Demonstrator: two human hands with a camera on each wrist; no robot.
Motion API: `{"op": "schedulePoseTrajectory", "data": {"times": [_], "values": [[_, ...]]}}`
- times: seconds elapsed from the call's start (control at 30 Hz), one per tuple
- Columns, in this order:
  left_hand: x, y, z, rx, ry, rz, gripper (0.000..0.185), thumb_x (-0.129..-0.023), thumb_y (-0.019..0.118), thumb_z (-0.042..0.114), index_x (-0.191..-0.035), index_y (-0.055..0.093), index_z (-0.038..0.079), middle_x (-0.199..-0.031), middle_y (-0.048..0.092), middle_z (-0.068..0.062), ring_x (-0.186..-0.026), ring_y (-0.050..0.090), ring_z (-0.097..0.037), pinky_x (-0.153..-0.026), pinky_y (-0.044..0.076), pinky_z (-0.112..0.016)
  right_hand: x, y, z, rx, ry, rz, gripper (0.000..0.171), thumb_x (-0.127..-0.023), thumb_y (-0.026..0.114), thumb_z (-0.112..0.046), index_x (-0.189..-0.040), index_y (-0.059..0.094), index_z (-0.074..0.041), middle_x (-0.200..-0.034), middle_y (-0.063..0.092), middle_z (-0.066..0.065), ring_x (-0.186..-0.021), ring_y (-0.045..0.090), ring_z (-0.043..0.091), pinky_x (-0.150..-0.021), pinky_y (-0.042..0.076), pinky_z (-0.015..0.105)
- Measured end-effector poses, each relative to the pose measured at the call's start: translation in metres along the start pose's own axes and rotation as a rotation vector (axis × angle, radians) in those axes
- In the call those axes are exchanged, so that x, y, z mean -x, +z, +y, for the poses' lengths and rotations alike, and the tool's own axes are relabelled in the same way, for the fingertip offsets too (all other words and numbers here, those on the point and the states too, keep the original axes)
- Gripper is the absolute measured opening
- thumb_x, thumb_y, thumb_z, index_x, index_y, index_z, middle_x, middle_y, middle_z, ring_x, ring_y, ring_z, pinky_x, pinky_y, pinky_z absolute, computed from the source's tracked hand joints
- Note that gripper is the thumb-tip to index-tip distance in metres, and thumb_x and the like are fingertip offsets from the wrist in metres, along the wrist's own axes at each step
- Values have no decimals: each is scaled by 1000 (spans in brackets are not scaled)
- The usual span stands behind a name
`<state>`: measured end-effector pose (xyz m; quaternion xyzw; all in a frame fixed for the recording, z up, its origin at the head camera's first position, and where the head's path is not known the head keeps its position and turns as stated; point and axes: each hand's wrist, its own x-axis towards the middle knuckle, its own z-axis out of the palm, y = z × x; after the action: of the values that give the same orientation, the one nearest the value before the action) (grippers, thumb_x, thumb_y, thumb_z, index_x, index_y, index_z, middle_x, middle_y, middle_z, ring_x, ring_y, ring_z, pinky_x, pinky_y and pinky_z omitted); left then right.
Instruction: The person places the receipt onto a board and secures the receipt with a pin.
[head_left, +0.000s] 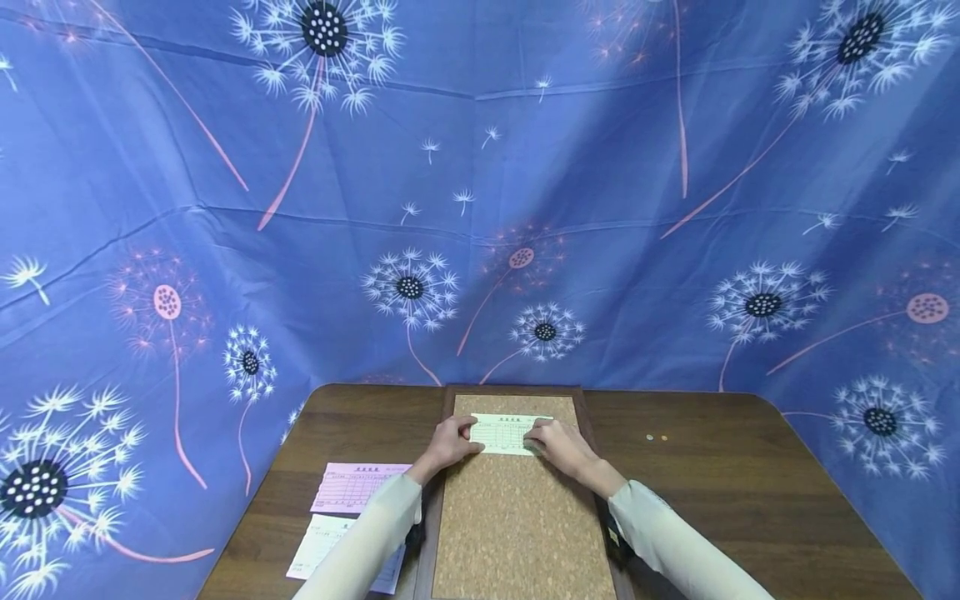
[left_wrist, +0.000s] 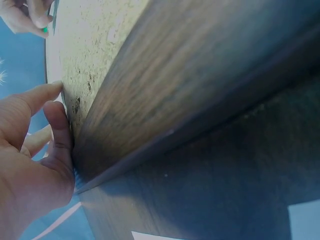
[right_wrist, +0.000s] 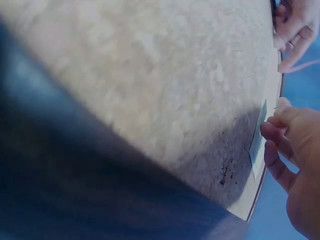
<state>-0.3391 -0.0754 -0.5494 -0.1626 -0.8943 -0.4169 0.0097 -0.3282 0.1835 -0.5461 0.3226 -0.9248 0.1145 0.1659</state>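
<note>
A pale green printed form (head_left: pixel 502 435) lies across the upper part of a cork board (head_left: pixel 525 517) with a dark wooden frame. At the form's left end my left hand (head_left: pixel 452 442) presses with spread fingers, the index fingertip near the top corner and the thumb near the bottom one. My right hand (head_left: pixel 558 446) is over the form's right end, fingers bent together. In the left wrist view a small green pushpin (left_wrist: pixel 45 30) shows at the right fingertips. From the right wrist view the right hand (right_wrist: pixel 295 145) hides that pin; the form (right_wrist: pixel 257 145) appears edge-on beside the fingers.
A pink form (head_left: pixel 348 487) and a white form (head_left: pixel 318 546) lie on the brown table left of the board, partly behind the left sleeve. Two tiny pins (head_left: pixel 657 437) sit on the table to the right. A blue dandelion-print cloth (head_left: pixel 480 167) hangs behind.
</note>
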Motion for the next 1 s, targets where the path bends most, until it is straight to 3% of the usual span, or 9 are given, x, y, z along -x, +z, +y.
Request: {"op": "schedulePoseTrajectory", "data": {"times": [0.13,0.4,0.7,1.0], "values": [[1,0,-2,3,4,5,53,-76,82,6,-124,65,-10,-83,60,-18,-64,44,-6,-63,40,-20,-4,5,2,-180,148,81,7,-90,76,-20,-90,81,-15,-89,76,-2,-78,73,14,-64,57,27],[1,1,-2,12,2,7,54,-76,82,5,-125,65,-11,-82,60,-18,-61,45,-7,-62,41,-20,-10,7,4,-306,320,164,9,-87,80,-23,-89,82,-14,-90,77,-1,-78,72,14,-68,58,30],[0,2,-2,30,-2,11,54,-76,82,5,-125,65,-10,-82,60,-18,-59,44,-5,-60,40,-19,-12,15,6,-324,359,248,7,-83,84,-18,-86,83,-12,-88,78,3,-79,74,21,-68,60,33],[-1,0,-2,29,-11,0,54,-77,82,4,-125,64,-11,-82,60,-18,-58,44,-5,-60,40,-19,-24,21,5,-415,454,215,10,-85,82,-18,-89,83,-9,-92,79,9,-84,75,25,-73,60,40]]}}
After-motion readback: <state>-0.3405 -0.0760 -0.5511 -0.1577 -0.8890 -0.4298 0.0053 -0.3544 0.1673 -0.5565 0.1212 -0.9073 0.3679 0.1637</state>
